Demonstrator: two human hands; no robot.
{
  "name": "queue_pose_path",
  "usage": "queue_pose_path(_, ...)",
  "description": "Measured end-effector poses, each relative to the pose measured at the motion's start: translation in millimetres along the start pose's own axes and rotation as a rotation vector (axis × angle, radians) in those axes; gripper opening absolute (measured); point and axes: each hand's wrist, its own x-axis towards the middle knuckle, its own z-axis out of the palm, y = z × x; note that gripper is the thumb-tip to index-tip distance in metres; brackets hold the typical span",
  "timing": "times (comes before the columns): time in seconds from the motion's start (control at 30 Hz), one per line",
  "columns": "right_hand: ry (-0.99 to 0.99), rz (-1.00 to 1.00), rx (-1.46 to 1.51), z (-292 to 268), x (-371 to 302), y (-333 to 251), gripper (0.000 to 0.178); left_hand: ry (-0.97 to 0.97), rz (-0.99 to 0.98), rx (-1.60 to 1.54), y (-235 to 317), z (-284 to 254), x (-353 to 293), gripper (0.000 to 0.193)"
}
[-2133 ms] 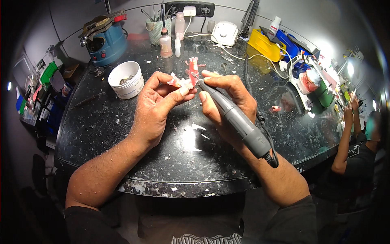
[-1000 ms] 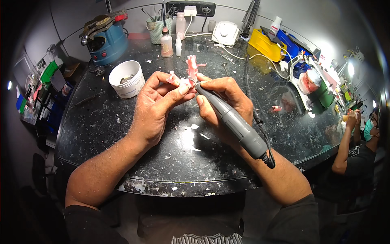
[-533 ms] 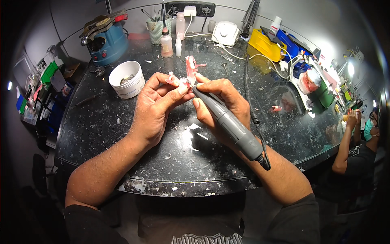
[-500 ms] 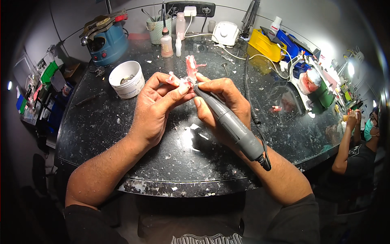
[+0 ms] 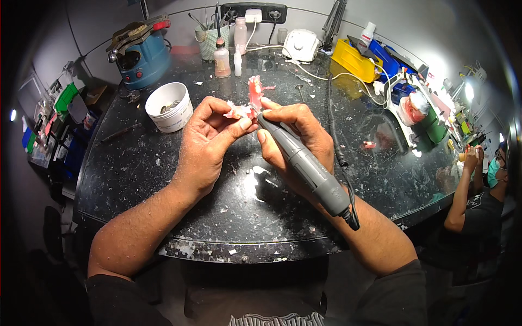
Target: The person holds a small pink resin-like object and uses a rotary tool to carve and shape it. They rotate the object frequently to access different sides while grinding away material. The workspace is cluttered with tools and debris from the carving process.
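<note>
My left hand (image 5: 204,144) pinches a rough pink-and-white denture piece (image 5: 255,93) between thumb and fingers. One arm of it stands up away from me, with a thin spur pointing right. In my right hand (image 5: 304,127) is a grey rotary handpiece (image 5: 310,168), gripped like a pen with its cable end toward me. Its nose reaches the near side of the denture piece, beside my left fingertips. Whatever bit is in the nose is too small or hidden to make out.
Left of my hands stands a white tub (image 5: 169,106); beyond it is a blue machine (image 5: 142,62). Bottles (image 5: 222,58) and a tool cup (image 5: 209,43) stand at the back. A yellow bin (image 5: 353,61) and a coiled cord (image 5: 334,125) lie right. Another person (image 5: 473,201) works at far right.
The denture piece has turned a little in my left fingers, so more of its white left part shows. The handpiece has shifted slightly down, its nose still at the piece.
</note>
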Motion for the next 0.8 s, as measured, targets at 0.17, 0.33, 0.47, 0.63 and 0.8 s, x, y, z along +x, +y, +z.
queue_pose_path(0.17,0.059,-0.039,0.026,-3,3,-13,0.033,0.051,0.035,0.137,2,3,3,0.015)
queue_pose_path(0.33,0.125,0.045,0.082,-12,11,-16,0.021,-0.021,0.231,0.524,11,2,-2,0.017)
queue_pose_path(0.47,0.123,0.439,0.512,-8,13,-14,0.032,-0.162,0.556,0.920,15,2,1,0.032)
queue_pose_path(0.63,0.110,0.511,0.746,-8,10,-11,0.045,-0.190,0.692,1.028,15,8,3,0.033)
queue_pose_path(0.8,0.083,0.478,0.739,-7,9,-8,0.045,-0.189,0.737,1.074,16,10,3,0.031)
